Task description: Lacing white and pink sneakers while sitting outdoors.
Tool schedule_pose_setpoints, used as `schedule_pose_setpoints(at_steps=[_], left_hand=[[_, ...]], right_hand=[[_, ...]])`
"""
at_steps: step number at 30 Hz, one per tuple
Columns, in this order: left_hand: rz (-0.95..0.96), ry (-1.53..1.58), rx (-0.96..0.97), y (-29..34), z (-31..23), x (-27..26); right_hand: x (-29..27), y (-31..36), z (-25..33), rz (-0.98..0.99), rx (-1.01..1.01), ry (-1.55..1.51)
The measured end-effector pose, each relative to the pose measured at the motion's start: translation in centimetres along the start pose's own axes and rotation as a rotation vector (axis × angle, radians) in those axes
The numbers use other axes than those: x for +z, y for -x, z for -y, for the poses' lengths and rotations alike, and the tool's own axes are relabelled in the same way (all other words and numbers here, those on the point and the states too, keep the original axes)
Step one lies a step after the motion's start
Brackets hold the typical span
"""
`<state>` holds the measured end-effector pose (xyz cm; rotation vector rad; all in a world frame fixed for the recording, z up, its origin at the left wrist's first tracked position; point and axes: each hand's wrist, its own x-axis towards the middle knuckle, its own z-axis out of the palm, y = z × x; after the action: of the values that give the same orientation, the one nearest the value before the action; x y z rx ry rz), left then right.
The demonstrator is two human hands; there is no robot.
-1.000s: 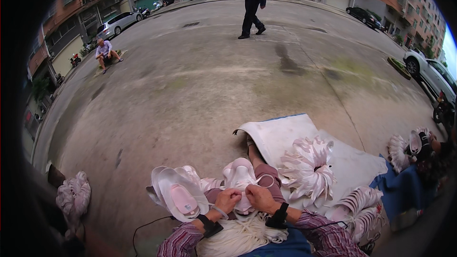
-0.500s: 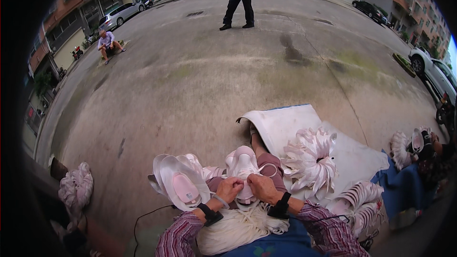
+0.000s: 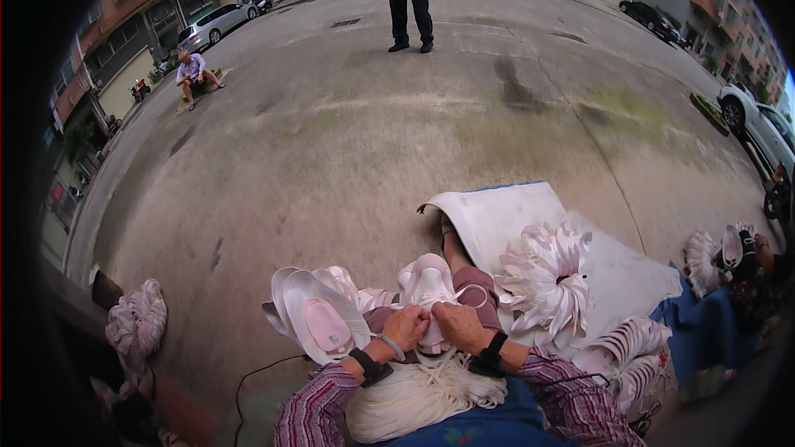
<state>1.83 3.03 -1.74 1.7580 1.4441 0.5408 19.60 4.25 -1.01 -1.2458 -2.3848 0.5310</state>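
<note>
A pale pink and white shoe upper [image 3: 428,276] lies across my lap, its toe pointing away. Over its throat, my left hand [image 3: 406,328] and my right hand [image 3: 460,325] come close together, fingers pinched on a thin white shoelace. One loop of the shoelace [image 3: 475,288] arcs out on the right side of the upper. My fingertips partly hide the eyelets. Below my wrists, a thick bundle of white laces [image 3: 418,401] rests on my blue apron [image 3: 480,426]. To the left leans a stack of similar shoe uppers [image 3: 325,324], beside my knee.
A ring of white-pink uppers [image 3: 542,277] sits on a white sheet [image 3: 621,269] at right, with more uppers [image 3: 625,352] nearer. Another bunch [image 3: 135,319] lies far left. One person [image 3: 410,4] stands ahead; another [image 3: 195,74] sits far left. Someone's hand [image 3: 760,242] shows at right.
The standing person has stepped slightly left and now has both feet side by side. My hands stay at the shoe upper, with a slight shift of the fingers. The view has moved a little.
</note>
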Motion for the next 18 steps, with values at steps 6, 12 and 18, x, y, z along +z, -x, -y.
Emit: schedule_pose_setpoints(at_steps=[6,12,18], left_hand=[[0.073,-0.26,-0.021,-0.3,-1.2,-0.7],[0.243,-0.006,-0.169,-0.2,0.4,-3.0],[0.239,-0.119,-0.178,0.6,-0.5,-2.0]], right_hand=[[-1.3,0.0,-0.1,0.061,-0.011,-0.065],[-1.1,0.2,-0.5,0.017,-0.036,-0.134],[-1.3,0.3,0.1,0.03,-0.03,-0.077]])
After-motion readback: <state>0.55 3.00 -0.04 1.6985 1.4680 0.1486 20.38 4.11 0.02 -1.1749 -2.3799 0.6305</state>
